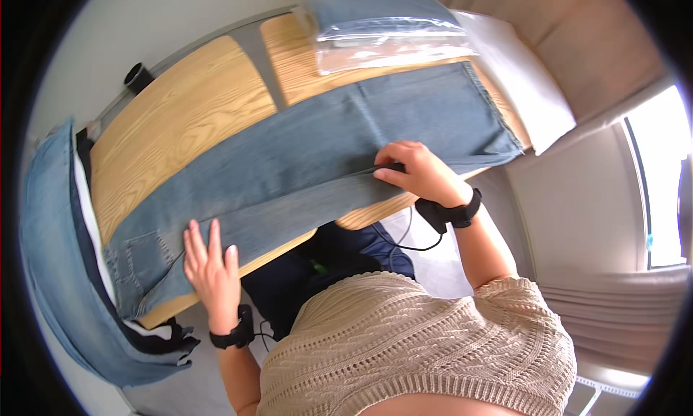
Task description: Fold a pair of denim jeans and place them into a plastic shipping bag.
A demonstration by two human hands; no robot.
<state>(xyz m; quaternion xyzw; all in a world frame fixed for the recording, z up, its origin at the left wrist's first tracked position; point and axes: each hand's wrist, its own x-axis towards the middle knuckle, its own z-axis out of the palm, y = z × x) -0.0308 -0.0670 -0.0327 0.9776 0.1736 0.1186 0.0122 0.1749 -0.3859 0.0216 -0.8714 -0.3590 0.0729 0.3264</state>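
Note:
A pair of blue jeans (289,149) lies lengthwise across the wooden table, legs toward the right and a stitched back pocket (149,257) at the left end. A strip along its near side is folded over. My left hand (211,261) rests flat on that strip near the pocket, fingers stretched out. Toward the right, my right hand (422,176) has its thumb and fingers curled together on the strip's edge, gripping the denim. A dark gap shows between thumb and fingers there. Each wrist wears a black band.
At the back, folded jeans (382,8) lie in a clear plastic bag (390,51). White plastic sheeting (523,77) is at the right end. More denim (54,250) hangs over the left end. A black cup-like object (137,77) stands behind the wooden table (180,113). Cables dangle from the wristbands.

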